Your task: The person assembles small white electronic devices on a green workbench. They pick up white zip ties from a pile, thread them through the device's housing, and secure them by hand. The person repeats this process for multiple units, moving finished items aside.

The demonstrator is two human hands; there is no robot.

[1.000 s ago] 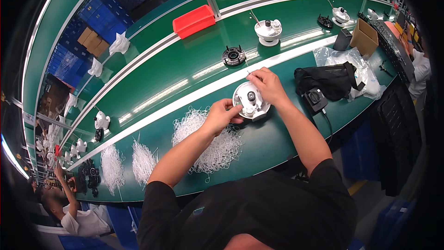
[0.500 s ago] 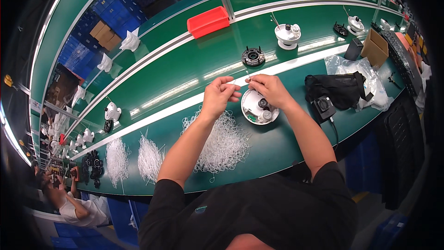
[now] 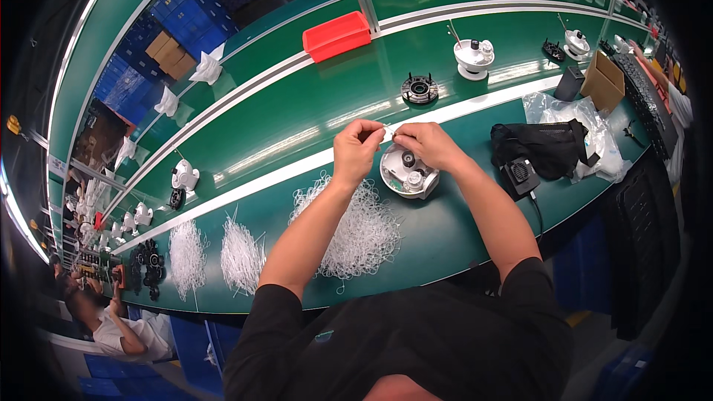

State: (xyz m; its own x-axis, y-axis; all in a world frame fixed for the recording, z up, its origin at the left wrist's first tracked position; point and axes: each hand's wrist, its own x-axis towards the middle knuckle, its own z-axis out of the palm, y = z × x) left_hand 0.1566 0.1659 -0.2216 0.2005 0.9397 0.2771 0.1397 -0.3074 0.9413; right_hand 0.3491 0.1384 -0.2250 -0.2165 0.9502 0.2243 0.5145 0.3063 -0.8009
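Observation:
A round white housing (image 3: 391, 180) with a black motor-like part and white gear parts inside rests on the near green bench, below my two hands. My left hand (image 3: 356, 150) is closed in a pinch at a small white piece (image 3: 388, 132) above the housing's far rim. My right hand (image 3: 431, 144) is also pinched at that piece from the other side, its fingertips close to the left ones. What kind of piece it is, I cannot make out. To the left, partly behind my left forearm, lies a large heap of white looped strips (image 3: 360, 230).
Two smaller white strip piles (image 3: 187, 260) (image 3: 242, 258) and black parts (image 3: 152, 263) lie left. Beyond the white rail are a black round part (image 3: 420, 89), a white unit (image 3: 474, 58) and a red bin (image 3: 336, 36). A black bag (image 3: 538, 145) lies right.
My left hand has moved right and its fingers have closed beside the right hand's. The housing has turned and shifted slightly left. Parts on the far green surface have moved right.

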